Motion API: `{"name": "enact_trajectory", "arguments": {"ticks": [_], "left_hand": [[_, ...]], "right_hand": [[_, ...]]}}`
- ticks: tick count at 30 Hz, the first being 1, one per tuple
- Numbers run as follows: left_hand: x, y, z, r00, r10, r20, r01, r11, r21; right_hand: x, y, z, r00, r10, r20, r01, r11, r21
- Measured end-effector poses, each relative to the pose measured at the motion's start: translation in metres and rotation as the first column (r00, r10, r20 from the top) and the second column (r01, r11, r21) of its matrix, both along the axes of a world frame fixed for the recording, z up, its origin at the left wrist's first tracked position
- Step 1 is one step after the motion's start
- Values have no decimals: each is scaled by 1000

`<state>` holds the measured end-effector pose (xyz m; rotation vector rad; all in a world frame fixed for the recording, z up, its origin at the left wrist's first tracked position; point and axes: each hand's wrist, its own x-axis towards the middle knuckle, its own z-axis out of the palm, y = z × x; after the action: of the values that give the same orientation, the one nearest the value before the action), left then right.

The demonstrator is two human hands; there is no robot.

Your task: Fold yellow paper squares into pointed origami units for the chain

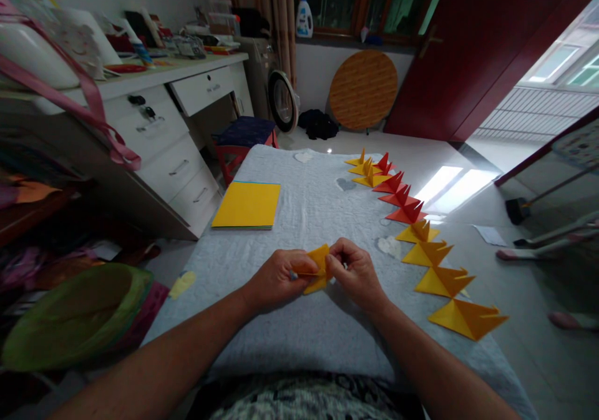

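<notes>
A small folded piece of yellow origami paper (319,257) is held between both hands, above the cloth-covered table. My left hand (285,274) pinches it from the left, thumb on top. On its right edge, the thumb and fingers of my right hand (353,273) are closed. Parts of the paper are hidden behind the fingers. Farther left lies a square stack of origami paper (246,205) with a yellow sheet uppermost. Along the table's right side runs a row of folded paper cranes, several yellow (444,281) and several red (403,205).
A pale quilted cloth (304,214) covers the table. At the left stand a white desk (159,133) with drawers and a green mesh basket (79,320). Beyond the table are a stool (246,133), an open washing machine (282,100) and a round wooden board (364,89).
</notes>
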<state>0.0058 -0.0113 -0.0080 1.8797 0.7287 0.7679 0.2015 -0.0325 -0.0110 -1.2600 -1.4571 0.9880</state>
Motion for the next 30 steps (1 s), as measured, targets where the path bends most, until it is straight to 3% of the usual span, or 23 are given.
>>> {"name": "enact_trajectory", "arguments": {"ticks": [8, 11, 15, 18, 21, 30], "left_hand": [[2, -1, 0, 998, 62, 24, -63, 995, 76], [1, 1, 1, 992, 114, 48, -119, 986, 114], [-2, 4, -1, 982, 169, 85, -182, 968, 175], [-4, 4, -3, 973, 212, 92, -227, 952, 204], [-3, 4, -3, 962, 252, 103, -270, 935, 228], [-2, 1, -4, 944, 282, 171, -309, 937, 161]], "right_hand": [[0, 1, 0, 1000, -30, 6, 29, 993, 118], [1, 1, 0, 999, -49, -6, 49, 975, 217], [1, -4, 2, 993, -4, 115, -39, 926, 376], [1, -8, 1, 972, -74, 222, -36, 891, 453], [0, -9, -2, 951, -115, 288, -31, 889, 457], [3, -2, -12, 939, -21, 344, -119, 917, 381]]}}
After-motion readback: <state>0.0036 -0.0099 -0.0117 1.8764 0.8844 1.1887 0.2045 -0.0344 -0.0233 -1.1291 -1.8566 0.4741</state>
